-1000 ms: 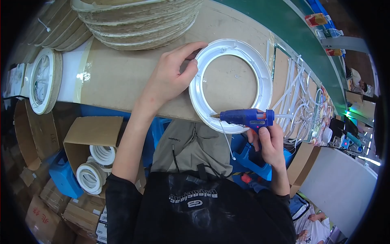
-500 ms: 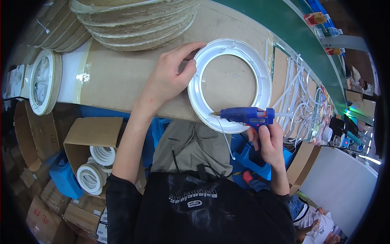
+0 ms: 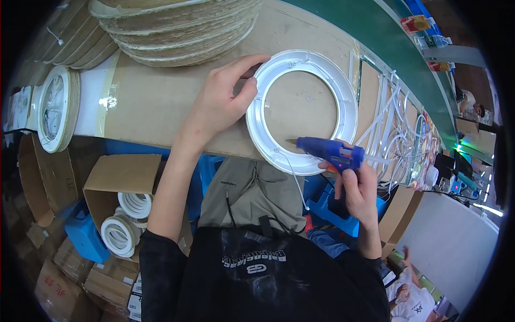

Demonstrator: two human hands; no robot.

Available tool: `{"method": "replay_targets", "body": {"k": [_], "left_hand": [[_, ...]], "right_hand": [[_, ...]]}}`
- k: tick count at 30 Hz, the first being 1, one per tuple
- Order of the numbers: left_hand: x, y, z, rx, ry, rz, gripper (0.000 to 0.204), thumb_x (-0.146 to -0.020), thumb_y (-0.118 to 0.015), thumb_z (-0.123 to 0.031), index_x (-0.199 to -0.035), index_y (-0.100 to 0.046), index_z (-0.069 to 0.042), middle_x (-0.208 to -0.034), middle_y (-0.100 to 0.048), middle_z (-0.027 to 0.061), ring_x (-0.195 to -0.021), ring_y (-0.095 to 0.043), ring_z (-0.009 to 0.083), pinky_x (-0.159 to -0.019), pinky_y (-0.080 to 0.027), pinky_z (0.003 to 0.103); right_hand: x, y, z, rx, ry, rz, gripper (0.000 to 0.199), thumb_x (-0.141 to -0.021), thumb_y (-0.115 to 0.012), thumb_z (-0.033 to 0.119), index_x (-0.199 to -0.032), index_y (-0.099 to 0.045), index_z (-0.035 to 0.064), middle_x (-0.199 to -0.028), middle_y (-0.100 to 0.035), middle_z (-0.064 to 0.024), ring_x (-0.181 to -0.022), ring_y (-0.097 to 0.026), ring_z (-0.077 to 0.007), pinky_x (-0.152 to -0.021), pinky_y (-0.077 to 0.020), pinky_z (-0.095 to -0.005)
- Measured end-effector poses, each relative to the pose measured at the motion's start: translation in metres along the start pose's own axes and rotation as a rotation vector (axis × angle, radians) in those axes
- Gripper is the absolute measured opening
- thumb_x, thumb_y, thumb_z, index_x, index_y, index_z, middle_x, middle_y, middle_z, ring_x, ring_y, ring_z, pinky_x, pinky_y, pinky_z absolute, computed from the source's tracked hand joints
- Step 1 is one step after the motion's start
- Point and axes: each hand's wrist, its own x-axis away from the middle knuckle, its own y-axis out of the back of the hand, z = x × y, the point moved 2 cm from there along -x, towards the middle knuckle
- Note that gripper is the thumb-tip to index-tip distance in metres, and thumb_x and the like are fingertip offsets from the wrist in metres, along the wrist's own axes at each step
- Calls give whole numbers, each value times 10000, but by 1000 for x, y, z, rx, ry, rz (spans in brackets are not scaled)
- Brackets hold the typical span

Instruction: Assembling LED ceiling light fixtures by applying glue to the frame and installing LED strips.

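Note:
A white ring-shaped frame (image 3: 258,127) lies on the cardboard-covered table near its front edge. My left hand (image 3: 228,96) grips its upper left rim, fingers at the outer edge and thumb on the side. A thin white wire (image 3: 298,189) with a small end connector hangs from the ring over the table edge. In my right hand (image 3: 357,190) is a blue hot glue gun (image 3: 331,152), its nozzle pointing left over the ring's lower inner edge, apart from the surface. A clear glue stick (image 3: 377,159) sticks out of the gun's back.
Stacked beige shades (image 3: 177,35) stand at the back left. White strips and wires (image 3: 394,134) lie tangled on the right. A round white part (image 3: 51,110) leans at the far left. Below, an open carton (image 3: 120,174) holds white rings. Another person (image 3: 416,300) is at the lower right.
My right hand has lifted the glue gun's nozzle off the ring and tilted it up a little. The ring and left hand have barely shifted. The other person at lower right has moved.

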Motion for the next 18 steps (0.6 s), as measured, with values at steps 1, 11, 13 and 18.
{"method": "replay_targets", "body": {"k": [1,11,13,18], "left_hand": [[0,0,0,0,2,3,381,-869,-527,-62,-1227,-611,39,-1041,-704,191,-931,-696,256,-844,-539,346],[0,-1,3,42,34,9,378,-885,-538,-49,-1247,-610,33,-1077,-711,173,-991,-691,223,-894,-530,328],[1,2,1,46,46,9,380,-888,-534,-46,-1252,-608,33,-1091,-709,171,-1002,-691,226,-901,-527,327],[2,-1,4,61,50,0,381,-896,-516,-32,-1261,-602,37,-1123,-703,168,-1034,-686,231,-919,-520,325]], "right_hand": [[4,1,0,1,-2,0,421,-1007,-426,128,-1389,-483,-41,-926,-714,-107,-525,-509,-60,-506,-421,-202],[58,25,-14,96,81,-266,429,-1068,-412,305,-1259,-549,-54,-880,-670,-116,-504,-507,-69,-465,-379,-197],[61,25,-17,140,79,-254,425,-1069,-407,302,-1258,-548,-52,-872,-668,-109,-502,-504,-66,-465,-379,-196],[61,21,-21,193,96,-249,415,-1070,-402,294,-1246,-553,-50,-834,-657,-86,-487,-489,-60,-461,-372,-205]]}}
